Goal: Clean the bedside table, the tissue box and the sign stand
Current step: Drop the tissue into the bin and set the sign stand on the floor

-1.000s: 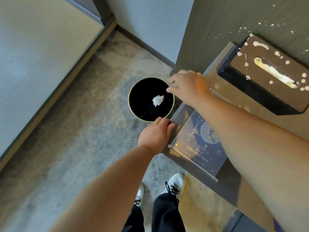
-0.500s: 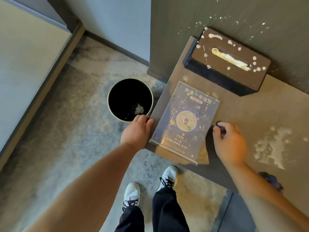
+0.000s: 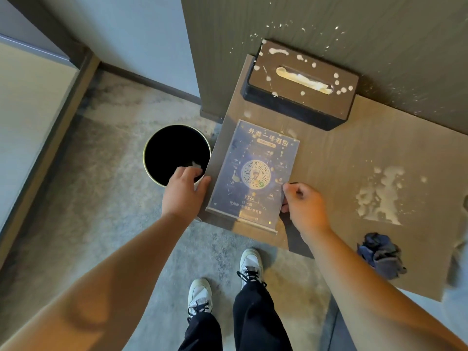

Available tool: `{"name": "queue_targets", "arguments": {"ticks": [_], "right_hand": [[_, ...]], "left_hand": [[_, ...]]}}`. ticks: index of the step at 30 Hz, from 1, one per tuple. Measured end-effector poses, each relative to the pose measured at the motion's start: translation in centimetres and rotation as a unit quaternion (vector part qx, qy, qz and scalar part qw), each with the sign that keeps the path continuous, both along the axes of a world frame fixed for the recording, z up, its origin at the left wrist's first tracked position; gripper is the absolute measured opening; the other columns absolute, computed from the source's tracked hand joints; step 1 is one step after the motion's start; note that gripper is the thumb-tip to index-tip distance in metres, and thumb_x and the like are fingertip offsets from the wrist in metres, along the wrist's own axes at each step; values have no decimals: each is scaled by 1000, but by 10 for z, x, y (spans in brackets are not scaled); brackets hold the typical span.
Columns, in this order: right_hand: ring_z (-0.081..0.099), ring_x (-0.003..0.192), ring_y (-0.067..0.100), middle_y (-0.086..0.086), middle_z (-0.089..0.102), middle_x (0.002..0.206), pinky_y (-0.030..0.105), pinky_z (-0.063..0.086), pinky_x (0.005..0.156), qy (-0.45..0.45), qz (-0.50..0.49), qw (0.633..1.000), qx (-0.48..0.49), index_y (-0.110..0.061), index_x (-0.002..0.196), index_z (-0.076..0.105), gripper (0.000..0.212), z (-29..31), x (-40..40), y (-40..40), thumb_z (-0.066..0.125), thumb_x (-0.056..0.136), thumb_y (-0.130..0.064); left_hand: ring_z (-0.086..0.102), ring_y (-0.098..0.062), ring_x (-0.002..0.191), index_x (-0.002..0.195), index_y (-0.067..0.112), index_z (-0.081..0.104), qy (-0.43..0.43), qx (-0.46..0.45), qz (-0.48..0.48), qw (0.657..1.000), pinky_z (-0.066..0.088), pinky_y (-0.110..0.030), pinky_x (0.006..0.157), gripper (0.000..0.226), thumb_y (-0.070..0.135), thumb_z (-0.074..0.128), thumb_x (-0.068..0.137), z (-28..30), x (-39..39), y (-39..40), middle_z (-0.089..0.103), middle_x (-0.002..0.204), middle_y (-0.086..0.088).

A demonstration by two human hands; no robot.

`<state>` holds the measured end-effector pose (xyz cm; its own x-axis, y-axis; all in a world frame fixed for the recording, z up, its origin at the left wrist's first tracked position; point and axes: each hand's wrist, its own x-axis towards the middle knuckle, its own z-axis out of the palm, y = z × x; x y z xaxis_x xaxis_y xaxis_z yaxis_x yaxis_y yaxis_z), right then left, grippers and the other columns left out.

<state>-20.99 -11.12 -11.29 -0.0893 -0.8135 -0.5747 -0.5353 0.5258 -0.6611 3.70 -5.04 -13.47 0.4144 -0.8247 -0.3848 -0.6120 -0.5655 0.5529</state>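
Clear acrylic sign stand with dark blue QR-code card standing at front left corner of brown wooden bedside table, left hand against its left edge with fingers loosely curled, not clearly gripping, right hand pinching its right edge with curled fingers. Brown splattered tissue box behind it at the wall, white spill and crumpled dark blue cloth right, round black bin on floor left

A hotel guest room: the acrylic sign stand carries a hotel name, a QR code and the number V526. It shares a bedside worktop with a tissue box, above a round waste bin on grey carpet.
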Motion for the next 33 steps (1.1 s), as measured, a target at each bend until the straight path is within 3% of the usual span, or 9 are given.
{"name": "queue_targets", "arguments": {"ticks": [4,7,10,13,21,25,29,33], "right_hand": [[61,48,11,4,69,66,28,45,55,-18,0,1000,18,-11,80,65,23,1,0,-2,55,97,-24],[61,49,13,4,71,67,26,47,54,-20,10,999,31,-12,78,66,25,3,0,-5,55,97,-24],[59,49,12,4,70,67,22,40,48,-12,23,999,34,-14,74,66,27,5,0,-10,55,97,-25],[60,53,13,7,70,67,27,42,55,-6,39,999,29,-17,71,65,28,5,1,-14,55,96,-26],[62,56,18,4,68,62,36,49,67,-1,163,986,-28,-21,68,67,31,21,18,-24,54,96,-26],[62,56,17,3,68,61,39,52,71,7,249,968,-43,-21,69,67,28,33,52,-21,55,94,-27],[67,62,26,3,69,61,47,55,76,16,337,940,-43,-23,72,67,24,38,95,3,56,91,-32],[67,60,24,4,69,61,48,56,75,22,423,905,-39,-18,72,69,26,36,142,51,57,93,-30]], "left_hand": [[62,-20,84,110,17,66,-13,-19,-4,1000,56,-37,72,21,29,58,95,19,-3,-13,65,100,1],[65,-20,74,95,21,69,9,3,-20,1000,58,-39,68,20,35,55,95,28,-3,-20,69,82,4],[68,-24,76,94,19,70,37,74,-65,994,59,-41,72,23,33,52,97,32,-6,-25,71,83,-3],[67,-31,78,92,10,70,55,112,-74,989,58,-45,73,25,25,51,98,37,-9,-30,72,85,-12],[66,-26,74,80,20,62,157,84,50,983,54,-34,67,19,20,53,97,52,1,9,71,85,-10],[67,-32,77,89,9,66,184,54,133,972,55,-41,69,19,21,53,96,60,17,53,73,87,-12],[57,-19,66,86,4,65,184,38,194,963,42,-27,57,22,19,52,96,64,36,113,73,85,-12],[56,-13,62,79,15,62,181,22,263,947,39,-20,53,19,18,53,96,61,54,190,69,77,-3]]}}
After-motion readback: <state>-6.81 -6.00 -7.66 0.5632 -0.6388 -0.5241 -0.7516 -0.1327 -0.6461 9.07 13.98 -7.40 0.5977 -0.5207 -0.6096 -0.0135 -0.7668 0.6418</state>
